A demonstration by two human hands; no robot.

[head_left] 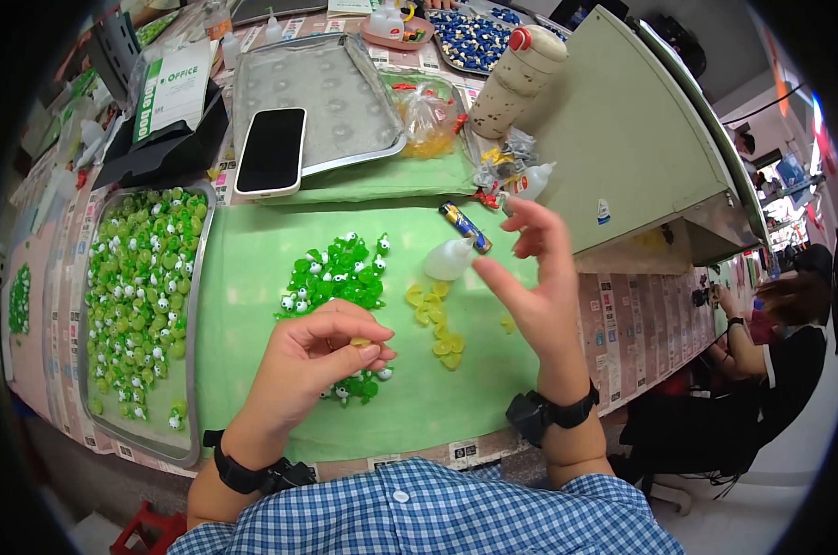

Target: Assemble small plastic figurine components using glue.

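Observation:
My left hand (pixel 322 350) is closed in a pinch, with a small yellow plastic piece (pixel 359 342) between thumb and fingertips. Under and beyond it lies a pile of small green figures (pixel 340 273) with white eye-like balls; a few more lie at its near side. My right hand (pixel 541 277) is raised with thumb and fingers spread, holding nothing visible. Beside its thumb is a small translucent squeeze bottle (pixel 447 260). Loose yellow cup-shaped pieces (pixel 426 305) lie just below the bottle on the green mat (pixel 252 370). A dark blue and yellow tube (pixel 464 227) lies behind the bottle.
At left, a metal tray (pixel 197 370) holds many green figures. Behind the mat are a phone (pixel 271 151) on a metal tray (pixel 289 69), a bag of yellow pieces (pixel 428 120) and a speckled bottle (pixel 516 83). A grey-green metal cabinet (pixel 613 139) stands right. A person (pixel 780 361) sits far right.

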